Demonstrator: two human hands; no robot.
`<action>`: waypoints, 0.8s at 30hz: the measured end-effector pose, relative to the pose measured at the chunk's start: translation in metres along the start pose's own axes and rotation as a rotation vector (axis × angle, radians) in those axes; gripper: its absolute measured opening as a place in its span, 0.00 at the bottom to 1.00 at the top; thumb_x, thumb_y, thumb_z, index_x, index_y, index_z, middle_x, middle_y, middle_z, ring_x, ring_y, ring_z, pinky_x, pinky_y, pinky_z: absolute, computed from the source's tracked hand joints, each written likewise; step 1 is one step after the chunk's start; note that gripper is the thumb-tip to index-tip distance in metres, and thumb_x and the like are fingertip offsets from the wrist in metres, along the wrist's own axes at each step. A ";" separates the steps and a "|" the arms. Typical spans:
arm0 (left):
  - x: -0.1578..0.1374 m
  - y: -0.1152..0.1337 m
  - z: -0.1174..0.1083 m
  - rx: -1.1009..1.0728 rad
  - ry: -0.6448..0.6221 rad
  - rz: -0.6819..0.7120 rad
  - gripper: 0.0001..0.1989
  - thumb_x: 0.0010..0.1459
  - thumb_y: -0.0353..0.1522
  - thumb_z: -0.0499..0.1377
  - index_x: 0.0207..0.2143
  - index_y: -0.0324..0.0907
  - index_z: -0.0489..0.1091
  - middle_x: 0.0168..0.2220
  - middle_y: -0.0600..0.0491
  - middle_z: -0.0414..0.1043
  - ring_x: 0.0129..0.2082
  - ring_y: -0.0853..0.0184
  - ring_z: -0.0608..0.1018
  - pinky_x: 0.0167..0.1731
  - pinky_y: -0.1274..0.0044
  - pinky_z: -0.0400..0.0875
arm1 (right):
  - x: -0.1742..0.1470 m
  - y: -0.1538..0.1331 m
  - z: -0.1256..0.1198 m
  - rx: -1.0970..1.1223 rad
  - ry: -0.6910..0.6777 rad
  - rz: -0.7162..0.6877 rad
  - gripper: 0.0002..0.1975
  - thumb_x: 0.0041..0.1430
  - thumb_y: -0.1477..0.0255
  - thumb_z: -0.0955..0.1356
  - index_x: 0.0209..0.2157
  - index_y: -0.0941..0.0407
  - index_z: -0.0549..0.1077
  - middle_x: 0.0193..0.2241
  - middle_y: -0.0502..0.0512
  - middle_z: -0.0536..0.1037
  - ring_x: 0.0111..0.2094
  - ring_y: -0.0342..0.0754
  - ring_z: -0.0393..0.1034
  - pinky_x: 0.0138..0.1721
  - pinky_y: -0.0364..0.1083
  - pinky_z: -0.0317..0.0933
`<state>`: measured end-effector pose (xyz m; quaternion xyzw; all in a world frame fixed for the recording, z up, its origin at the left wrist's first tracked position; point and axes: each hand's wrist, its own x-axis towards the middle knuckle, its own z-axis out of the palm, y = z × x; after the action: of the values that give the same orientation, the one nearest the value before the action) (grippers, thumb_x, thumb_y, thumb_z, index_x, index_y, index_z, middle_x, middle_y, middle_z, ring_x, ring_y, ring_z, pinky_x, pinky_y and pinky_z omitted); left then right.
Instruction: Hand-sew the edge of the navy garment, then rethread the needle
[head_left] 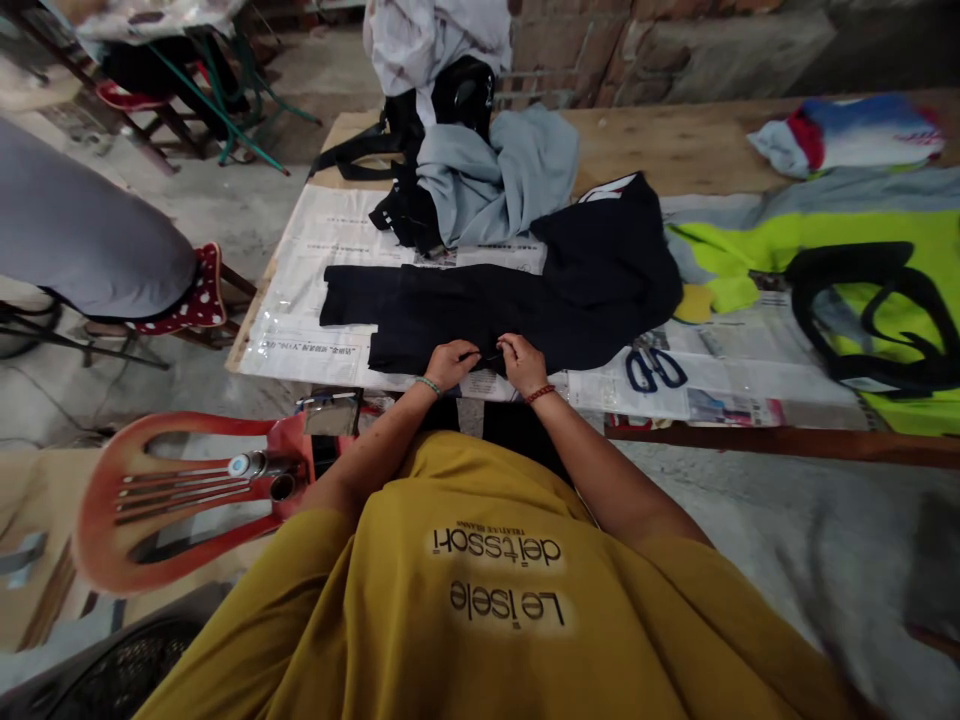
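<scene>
A dark navy garment (457, 300) lies spread along the front of the table, its far right part folded upward. At its near edge my left hand (452, 363) is closed, finger and thumb pinching the cloth. Just to the right, my right hand (523, 362) is closed in a similar pinch on the same edge. The two hands are a short gap apart. What small detail lies between the fingertips is too small to make out. Scissors with dark blue handles (655, 370) lie to the right of my right hand, partly hidden by the garment.
Newspaper (292, 290) covers the wooden table (630, 140). Behind the garment sits a heap of grey cloth (502, 175) and black straps. Yellow-green garments (720, 250) lie at right under a black strap piece (862, 260). A red chair (150, 430) stands at left; a seated person is nearby.
</scene>
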<state>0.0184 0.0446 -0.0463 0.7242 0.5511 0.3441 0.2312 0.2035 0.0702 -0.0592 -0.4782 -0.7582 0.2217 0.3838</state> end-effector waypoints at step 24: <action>0.004 0.006 -0.002 -0.103 -0.037 -0.018 0.07 0.56 0.30 0.58 0.34 0.40 0.77 0.35 0.52 0.78 0.36 0.68 0.77 0.41 0.79 0.69 | 0.021 -0.012 0.001 0.476 0.222 0.579 0.04 0.56 0.73 0.61 0.33 0.56 0.67 0.26 0.47 0.76 0.28 0.42 0.76 0.37 0.44 0.68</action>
<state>0.0211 0.0469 -0.0395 0.7126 0.5346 0.3564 0.2817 0.1906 0.0839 -0.0432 -0.5912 -0.4730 0.4374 0.4852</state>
